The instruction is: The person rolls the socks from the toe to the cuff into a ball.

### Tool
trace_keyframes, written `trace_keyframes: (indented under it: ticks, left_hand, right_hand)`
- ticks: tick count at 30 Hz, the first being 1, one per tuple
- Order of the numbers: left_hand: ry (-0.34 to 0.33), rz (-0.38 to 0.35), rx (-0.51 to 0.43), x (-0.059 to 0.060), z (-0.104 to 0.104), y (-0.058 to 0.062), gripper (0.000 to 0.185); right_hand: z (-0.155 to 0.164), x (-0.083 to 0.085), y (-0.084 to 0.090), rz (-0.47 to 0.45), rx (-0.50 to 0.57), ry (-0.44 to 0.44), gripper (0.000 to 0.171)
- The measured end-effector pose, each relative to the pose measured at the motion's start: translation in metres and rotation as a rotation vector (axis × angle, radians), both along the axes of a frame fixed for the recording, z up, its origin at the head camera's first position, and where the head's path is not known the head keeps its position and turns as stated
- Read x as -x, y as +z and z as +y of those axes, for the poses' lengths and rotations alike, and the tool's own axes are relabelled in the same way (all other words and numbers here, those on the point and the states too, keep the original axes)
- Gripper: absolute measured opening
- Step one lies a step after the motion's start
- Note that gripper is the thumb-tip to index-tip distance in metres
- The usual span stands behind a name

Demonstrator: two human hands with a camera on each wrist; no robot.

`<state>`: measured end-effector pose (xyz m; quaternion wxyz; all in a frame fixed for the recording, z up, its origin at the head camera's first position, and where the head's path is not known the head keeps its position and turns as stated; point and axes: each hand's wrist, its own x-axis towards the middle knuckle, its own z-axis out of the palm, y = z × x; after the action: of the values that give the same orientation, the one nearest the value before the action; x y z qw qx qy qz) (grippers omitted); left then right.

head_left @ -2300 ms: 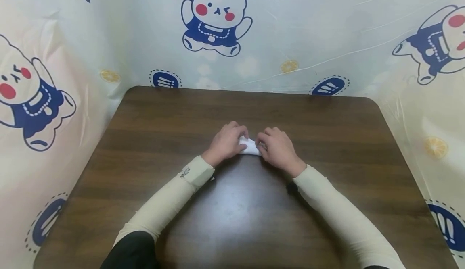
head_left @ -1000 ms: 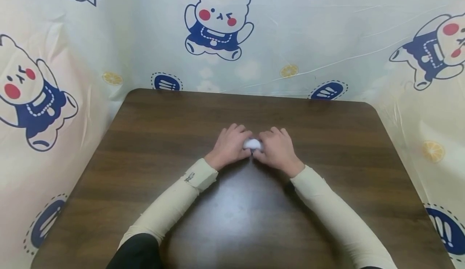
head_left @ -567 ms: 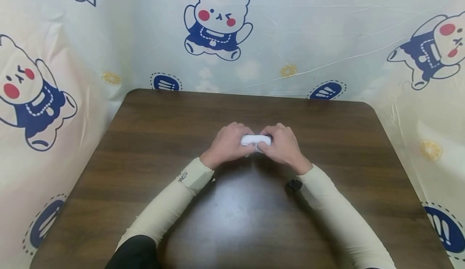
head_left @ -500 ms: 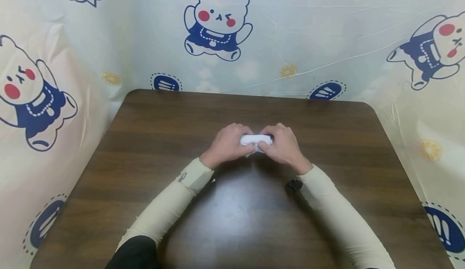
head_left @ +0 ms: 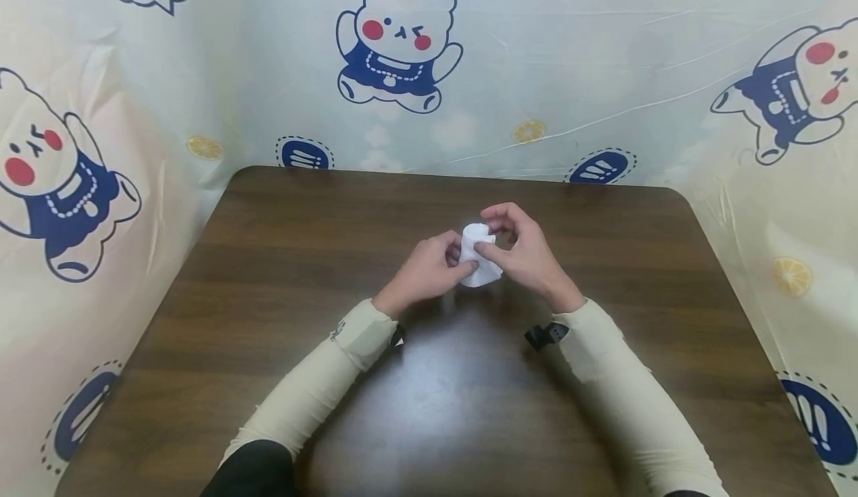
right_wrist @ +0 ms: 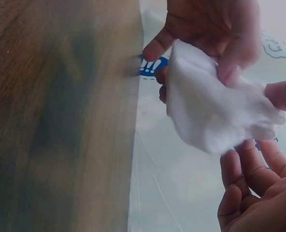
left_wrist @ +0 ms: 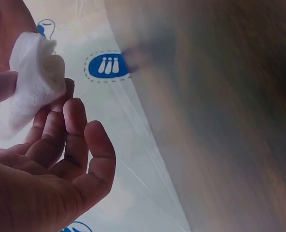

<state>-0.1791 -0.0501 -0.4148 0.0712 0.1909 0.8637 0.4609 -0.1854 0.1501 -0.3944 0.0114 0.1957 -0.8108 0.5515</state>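
A small, soft white rolled cloth (head_left: 477,270) is held up between both hands over the middle of the table, its rolled end upward and the lower part flaring a little. My left hand (head_left: 429,270) pinches its lower left side, thumb across the front, fingers behind. On the upper right, my right hand (head_left: 532,258) has its thumb pressed on the cloth near the rolled end, with its fingers curved behind. From the right wrist, the cloth (right_wrist: 201,101) looks bunched at the right hand's thumb (right_wrist: 282,94). In the left wrist view, the cloth's (left_wrist: 34,72) folded layers show beside the left fingertips.
The dark brown wooden table (head_left: 322,221) has rounded far corners. A pale curtain (head_left: 268,57) printed with cartoon bears stands behind it and along both sides. A black device (head_left: 546,335) sits at the right wrist under the cream sleeve (head_left: 590,340).
The white cloth has gone from lying crosswise low between both hands to standing upright, rolled end up. My right hand has risen and turned, its fingers spreading; the left has shifted to the cloth's lower side.
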Motion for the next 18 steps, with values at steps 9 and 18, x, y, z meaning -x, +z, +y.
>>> trace_keyframes:
  ticks: [9, 18]
  left_hand:
    - [0.001, -0.075, -0.061, -0.002, -0.002, 0.003, 0.031]
    - [-0.048, -0.093, -0.084, -0.004, -0.003, 0.005, 0.031]
  right_hand:
    - [0.011, 0.0, -0.001, -0.016, 0.073, 0.074, 0.046]
    - [0.014, -0.001, -0.006, 0.001, 0.06, 0.074, 0.045]
